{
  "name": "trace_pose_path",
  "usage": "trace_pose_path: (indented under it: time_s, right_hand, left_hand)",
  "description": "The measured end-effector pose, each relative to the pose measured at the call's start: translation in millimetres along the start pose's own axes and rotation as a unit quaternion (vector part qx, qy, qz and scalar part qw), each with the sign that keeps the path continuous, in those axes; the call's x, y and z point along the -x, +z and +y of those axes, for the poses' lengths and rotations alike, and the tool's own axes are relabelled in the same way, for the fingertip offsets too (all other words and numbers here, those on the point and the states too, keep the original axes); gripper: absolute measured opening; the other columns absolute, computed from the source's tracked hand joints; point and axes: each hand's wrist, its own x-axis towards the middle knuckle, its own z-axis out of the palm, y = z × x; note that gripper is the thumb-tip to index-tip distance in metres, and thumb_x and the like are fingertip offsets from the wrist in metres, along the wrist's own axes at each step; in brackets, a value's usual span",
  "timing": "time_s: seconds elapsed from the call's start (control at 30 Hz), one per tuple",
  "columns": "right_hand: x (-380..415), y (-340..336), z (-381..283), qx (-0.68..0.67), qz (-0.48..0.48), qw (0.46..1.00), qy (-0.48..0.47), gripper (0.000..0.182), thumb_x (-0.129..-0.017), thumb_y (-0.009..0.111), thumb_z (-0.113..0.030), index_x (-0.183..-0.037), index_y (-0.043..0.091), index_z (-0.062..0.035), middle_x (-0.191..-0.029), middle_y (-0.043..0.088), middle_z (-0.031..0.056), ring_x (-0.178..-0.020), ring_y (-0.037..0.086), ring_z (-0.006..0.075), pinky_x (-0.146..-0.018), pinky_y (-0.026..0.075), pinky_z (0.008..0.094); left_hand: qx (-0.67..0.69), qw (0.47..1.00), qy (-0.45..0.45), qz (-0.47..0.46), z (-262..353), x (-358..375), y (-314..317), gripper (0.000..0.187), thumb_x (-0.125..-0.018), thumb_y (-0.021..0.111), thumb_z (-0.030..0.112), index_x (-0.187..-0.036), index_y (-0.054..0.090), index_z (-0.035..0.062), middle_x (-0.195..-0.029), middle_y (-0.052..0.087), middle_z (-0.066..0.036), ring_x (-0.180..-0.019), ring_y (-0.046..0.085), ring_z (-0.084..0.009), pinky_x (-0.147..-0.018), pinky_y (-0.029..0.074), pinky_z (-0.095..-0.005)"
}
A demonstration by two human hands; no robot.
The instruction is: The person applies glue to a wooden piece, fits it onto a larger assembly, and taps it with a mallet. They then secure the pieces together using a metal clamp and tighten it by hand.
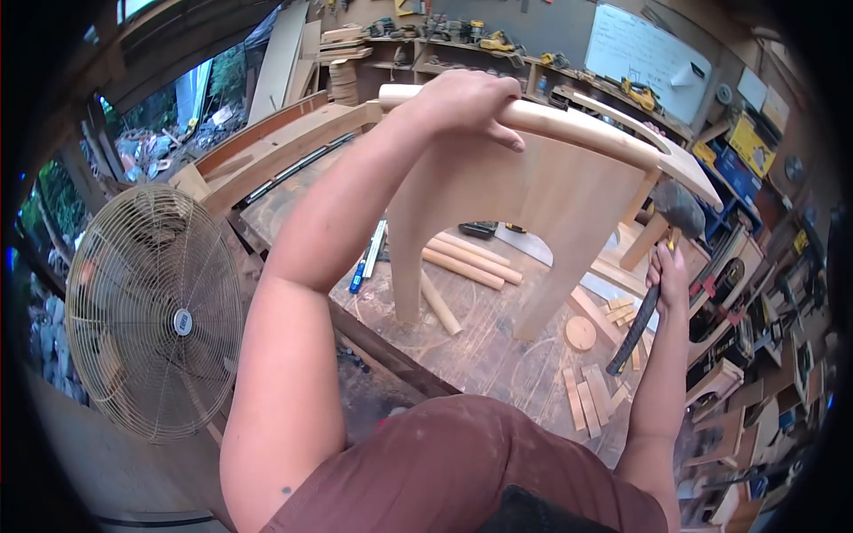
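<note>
My left hand point(471, 105) is wrapped over a round wooden rail point(577, 129) along the top of a pale wooden panel point(524, 178) with an arched cutout and two legs, which stands upright on the workbench point(391, 355). In my right hand point(669, 275) is the dark handle of a mallet point(680, 209). The mallet's black head is up beside the right end of the rail, close to a curved wooden piece point(693, 173). Whether the head touches the wood cannot be made out.
Dowels point(462, 266) lie behind the panel's legs. A wooden disc point(580, 333) and small wood strips point(586, 404) are at the bench's right. A large fan point(155, 311) stands at the left. Shelves with power tools point(498, 43) line the back wall.
</note>
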Motion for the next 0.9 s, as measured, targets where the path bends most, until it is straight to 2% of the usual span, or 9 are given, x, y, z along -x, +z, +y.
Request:
trace_pose_path:
  time_s: [0.03, 0.13, 0.2, 0.27, 0.33, 0.47, 0.57, 0.8, 0.9]
  right_hand:
    - [1, -1, 4, -0.018, 0.025, 0.999, 0.009, 0.017, -0.098, 0.056, -0.024, -0.094, 0.043, -0.0127, -0.063, 0.039, -0.0046, -0.043, 0.04, 0.0051, -0.039, 0.036, 0.0214]
    - [6, -7, 4, -0.006, 0.049, 0.999, 0.01, 0.017, -0.099, 0.055, -0.024, -0.094, 0.042, -0.0139, -0.062, 0.039, -0.006, -0.043, 0.04, 0.0038, -0.038, 0.037, 0.0209]
    - [6, -11, -3, 0.016, 0.064, 0.998, 0.001, 0.018, -0.099, 0.055, -0.024, -0.094, 0.042, -0.0135, -0.063, 0.039, -0.0057, -0.043, 0.04, 0.0038, -0.038, 0.037, 0.0209]
    - [5, -11, -18, 0.051, 0.07, 0.996, -0.002, 0.02, -0.099, 0.056, -0.025, -0.093, 0.042, -0.0128, -0.063, 0.039, -0.0056, -0.043, 0.039, 0.0038, -0.039, 0.036, 0.021]
    - [0, -19, -23, 0.054, 0.06, 0.997, -0.006, 0.02, -0.097, 0.058, -0.026, -0.106, 0.047, -0.0109, -0.064, 0.041, -0.0054, -0.045, 0.041, 0.0039, -0.04, 0.036, 0.0214]
    - [8, 6, -53, 0.123, 0.017, 0.992, -0.007, 0.019, -0.098, 0.058, -0.024, -0.102, 0.046, -0.0103, -0.065, 0.041, -0.0054, -0.044, 0.039, 0.0042, -0.04, 0.034, 0.0215]
    - [4, 0, -51, 0.103, -0.023, 0.994, -0.014, 0.02, -0.097, 0.059, -0.024, -0.103, 0.046, -0.0095, -0.067, 0.042, -0.0048, -0.044, 0.039, 0.0037, -0.041, 0.034, 0.0205]
    - [4, -4, -52, 0.008, 0.093, 0.995, -0.025, 0.019, -0.097, 0.059, -0.024, -0.102, 0.046, -0.0099, -0.066, 0.042, -0.0049, -0.045, 0.04, 0.0031, -0.041, 0.04, 0.0209]
    - [15, 12, -53, 0.115, 0.049, 0.992, 0.0, 0.024, -0.095, 0.058, -0.023, -0.108, 0.046, -0.0067, -0.066, 0.044, -0.0038, -0.044, 0.041, 0.0046, -0.041, 0.038, 0.0218]
  left_hand:
    - [0.024, 0.998, 0.017, 0.063, -8, 11, 1, 0.066, -0.068, 0.078, 0.058, -0.112, 0.063, 0.0116, -0.095, 0.069, -0.012, -0.094, 0.066, -0.0342, -0.081, 0.051, -0.0434]
    - [0.035, 0.993, -0.108, 0.025, -40, 46, -25, 0.069, -0.067, 0.081, 0.053, -0.118, 0.063, 0.0096, -0.105, 0.069, -0.012, -0.1, 0.066, -0.0272, -0.086, 0.051, -0.0367]
    - [0.118, 0.978, -0.083, 0.151, -78, 66, -14, 0.073, -0.067, 0.082, 0.052, -0.121, 0.061, 0.0068, -0.113, 0.067, -0.012, -0.107, 0.064, -0.025, -0.09, 0.051, -0.0379]
    - [0.307, 0.92, -0.097, 0.224, -113, 73, 4, 0.076, -0.069, 0.083, 0.048, -0.126, 0.058, 0.0043, -0.119, 0.065, -0.013, -0.112, 0.061, -0.0241, -0.096, 0.048, -0.0383]
    - [0.608, 0.772, -0.059, 0.173, -104, 81, 22, 0.079, -0.069, 0.083, 0.045, -0.13, 0.056, 0.0029, -0.123, 0.063, -0.017, -0.117, 0.059, -0.0266, -0.099, 0.046, -0.039]
    - [0.558, 0.803, -0.109, 0.178, -85, 82, 30, 0.078, -0.066, 0.087, 0.039, -0.127, 0.056, 0.001, -0.112, 0.064, -0.011, -0.106, 0.061, -0.0201, -0.094, 0.047, -0.0326]
    - [0.563, 0.806, -0.117, 0.14, -88, 82, 28, 0.053, -0.072, 0.083, 0.024, -0.116, 0.063, 0.0017, -0.104, 0.065, -0.006, -0.094, 0.061, -0.0136, -0.086, 0.049, -0.0273]
    - [0.578, 0.795, -0.117, 0.143, -89, 80, 30, 0.042, -0.076, 0.079, 0.02, -0.11, 0.064, 0.0003, -0.098, 0.066, -0.005, -0.088, 0.061, -0.0111, -0.08, 0.049, -0.025]
    - [0.587, 0.787, -0.119, 0.149, -93, 80, 33, 0.042, -0.076, 0.079, 0.019, -0.11, 0.064, -0.0006, -0.097, 0.066, -0.006, -0.087, 0.061, -0.0113, -0.08, 0.049, -0.0249]
